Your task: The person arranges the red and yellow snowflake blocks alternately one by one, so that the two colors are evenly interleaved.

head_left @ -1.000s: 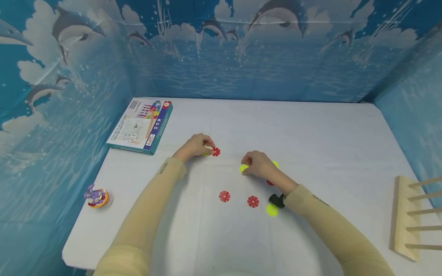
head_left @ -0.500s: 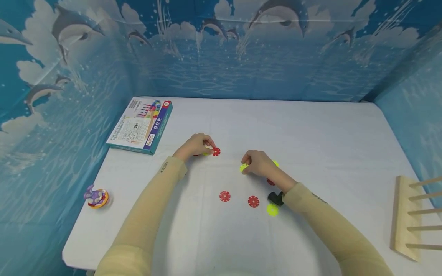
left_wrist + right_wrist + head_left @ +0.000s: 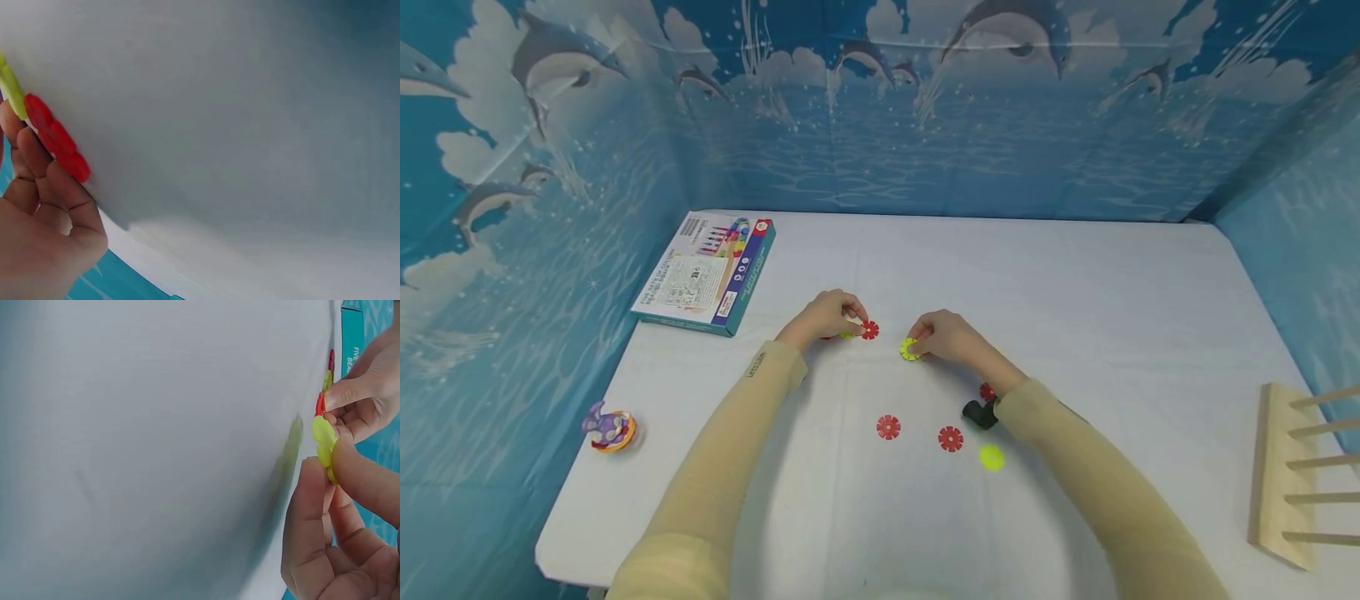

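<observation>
My left hand (image 3: 824, 318) pinches a short row of flower-shaped notched discs, with a red disc (image 3: 870, 330) at its right end. Beyond that red disc, a yellow disc (image 3: 327, 380) and a further red disc (image 3: 331, 359) follow in the right wrist view; they seem joined. In my right hand (image 3: 955, 337), thumb and fingers pinch one yellow disc (image 3: 909, 349) at its edge. In the head view, a small gap parts this disc from the left hand's red one. The right wrist view has them overlapping, so contact there is unclear.
On the white table lie two red discs (image 3: 888, 427), a yellow disc (image 3: 992, 457) and another red disc (image 3: 988, 392) by the right wrist. A box (image 3: 703, 271) lies back left. A purple toy (image 3: 610, 427) is at the left edge, a pegged wooden rack (image 3: 1281, 475) at the right.
My right hand has moved left and slightly away from me with its yellow disc, closer to the left hand. The left hand has stayed almost still.
</observation>
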`<state>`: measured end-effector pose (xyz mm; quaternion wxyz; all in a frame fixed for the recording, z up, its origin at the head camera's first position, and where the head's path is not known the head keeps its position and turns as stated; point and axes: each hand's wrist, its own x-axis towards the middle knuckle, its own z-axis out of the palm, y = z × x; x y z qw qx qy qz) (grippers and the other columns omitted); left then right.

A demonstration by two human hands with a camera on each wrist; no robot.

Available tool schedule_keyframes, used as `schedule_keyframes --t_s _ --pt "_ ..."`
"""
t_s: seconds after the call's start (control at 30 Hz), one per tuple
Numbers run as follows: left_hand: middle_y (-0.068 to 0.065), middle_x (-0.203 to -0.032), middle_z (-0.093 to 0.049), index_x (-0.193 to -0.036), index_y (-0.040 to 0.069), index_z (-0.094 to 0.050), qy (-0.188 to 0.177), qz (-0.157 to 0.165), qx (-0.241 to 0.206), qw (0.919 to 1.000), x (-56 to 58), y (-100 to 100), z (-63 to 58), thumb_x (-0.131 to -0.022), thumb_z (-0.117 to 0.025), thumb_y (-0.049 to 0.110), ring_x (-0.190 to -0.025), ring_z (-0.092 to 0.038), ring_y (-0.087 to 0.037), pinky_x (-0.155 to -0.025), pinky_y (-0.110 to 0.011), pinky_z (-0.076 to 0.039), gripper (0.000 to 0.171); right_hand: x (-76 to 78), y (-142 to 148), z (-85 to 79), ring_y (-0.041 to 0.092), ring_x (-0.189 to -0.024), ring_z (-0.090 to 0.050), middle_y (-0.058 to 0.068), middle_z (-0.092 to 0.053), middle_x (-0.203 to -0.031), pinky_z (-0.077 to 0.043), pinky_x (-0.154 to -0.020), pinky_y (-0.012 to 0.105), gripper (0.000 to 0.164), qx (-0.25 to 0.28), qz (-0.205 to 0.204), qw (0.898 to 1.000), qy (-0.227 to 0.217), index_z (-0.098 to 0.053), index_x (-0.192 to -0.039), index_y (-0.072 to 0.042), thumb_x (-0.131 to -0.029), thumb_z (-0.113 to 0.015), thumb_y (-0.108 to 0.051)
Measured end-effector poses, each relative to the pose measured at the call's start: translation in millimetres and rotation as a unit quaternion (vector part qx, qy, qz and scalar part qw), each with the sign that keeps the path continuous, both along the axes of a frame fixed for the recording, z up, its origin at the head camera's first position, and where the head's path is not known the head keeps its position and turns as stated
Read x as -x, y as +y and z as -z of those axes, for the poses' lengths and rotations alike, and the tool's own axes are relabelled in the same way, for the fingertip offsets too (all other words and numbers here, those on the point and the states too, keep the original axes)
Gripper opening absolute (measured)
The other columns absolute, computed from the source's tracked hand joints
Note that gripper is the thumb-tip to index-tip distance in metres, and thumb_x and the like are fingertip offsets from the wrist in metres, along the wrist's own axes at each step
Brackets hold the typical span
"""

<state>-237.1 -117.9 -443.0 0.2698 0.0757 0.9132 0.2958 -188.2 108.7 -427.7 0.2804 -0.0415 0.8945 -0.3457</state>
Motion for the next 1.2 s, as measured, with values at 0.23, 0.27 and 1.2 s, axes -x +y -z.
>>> schedule_keyframes --t_s 0.23,0.27,1.2 --pt "-0.006 -0.107 -0.053 -0.106 0.015 -0.071 -0.004 -0.005 -0.006 1.0000 -0.3 0.5 -0.8 -0.088 -0.075 0.020 -0.094 -0.048 -0.021 -0.065 -0.024 -0.044 0.019 17.7 -15.2 0.6 0.014 -0.076 -0.062 0.007 -0.065 -0.095 -0.048 -0.069 0.023 0.024 0.016 0.025 1.000 0.002 -0.067 -0.108 -0.005 -0.089 -0.072 -0.017" --pt "-0.006 -0.107 -0.053 -0.105 0.015 -0.071 -0.004 -0.006 -0.007 0.9999 -0.4 0.5 -0.6 -0.088 -0.075 0.020 -0.093 -0.048 -0.021 -0.065 -0.024 -0.044 0.019 19.6 -16.8 0.8 0.014 -0.076 -0.062 0.007 -0.065 -0.094 -0.048 -0.069 0.023 0.023 0.017 0.028 0.999 0.003 -0.067 -0.107 -0.005 -0.088 -0.072 -0.017" --pt "-0.006 -0.109 -0.055 -0.105 0.013 -0.072 0.008 -0.003 -0.007 0.9999 -2.6 2.6 -1.6 -0.087 -0.075 0.018 -0.094 -0.047 -0.020 -0.064 -0.024 -0.043 0.019 24.2 -35.0 10.4 0.013 -0.071 -0.056 0.007 -0.066 -0.087 -0.044 -0.060 0.022 0.020 -0.037 0.039 0.997 0.062 -0.069 -0.098 -0.002 -0.086 -0.074 -0.017"
